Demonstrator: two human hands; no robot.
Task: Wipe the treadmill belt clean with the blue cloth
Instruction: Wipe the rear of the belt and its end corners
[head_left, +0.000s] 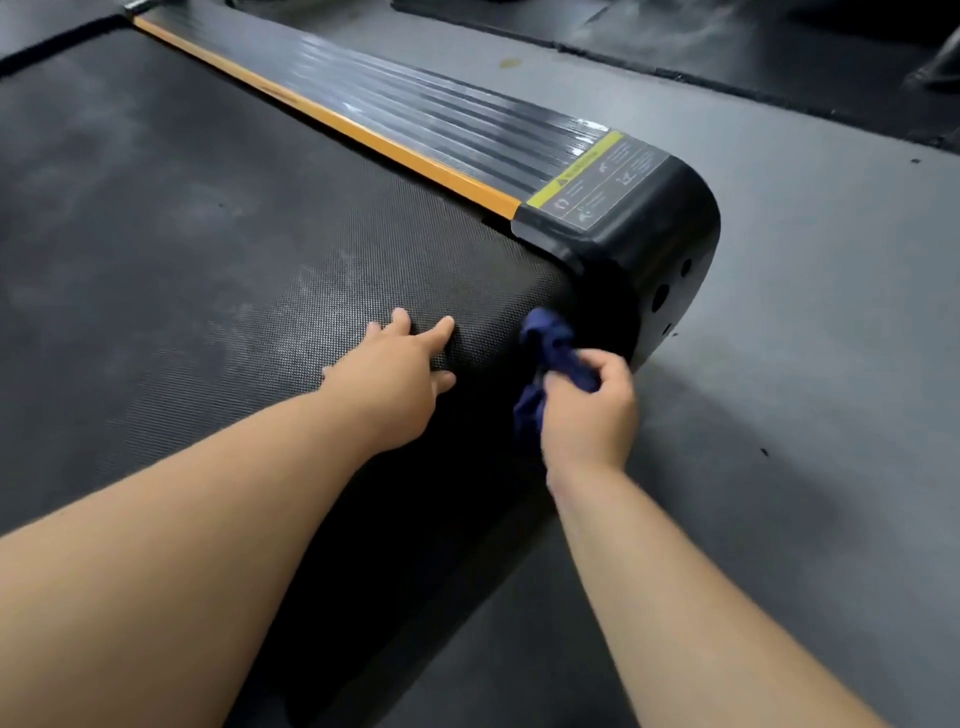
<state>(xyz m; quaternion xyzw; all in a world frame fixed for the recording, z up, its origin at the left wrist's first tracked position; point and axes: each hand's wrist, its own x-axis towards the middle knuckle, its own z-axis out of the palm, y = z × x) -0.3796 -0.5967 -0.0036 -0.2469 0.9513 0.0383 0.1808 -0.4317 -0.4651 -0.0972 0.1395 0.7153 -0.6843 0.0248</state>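
- grey floor (810, 322) around treadmill, dark mat (727, 47) far right
- treadmill belt (171, 234) textured black, pale smudges mid-belt
- ribbed side rail (415, 109) with orange strip, black end cap (654, 249) at rear corner
- left hand (395, 379) flat on belt near rear edge, fingers spread
- right hand (589, 410) fingers closed around bunched blue cloth (550, 348)
- cloth at belt's rear right corner, beside end cap; contact unclear, blurred
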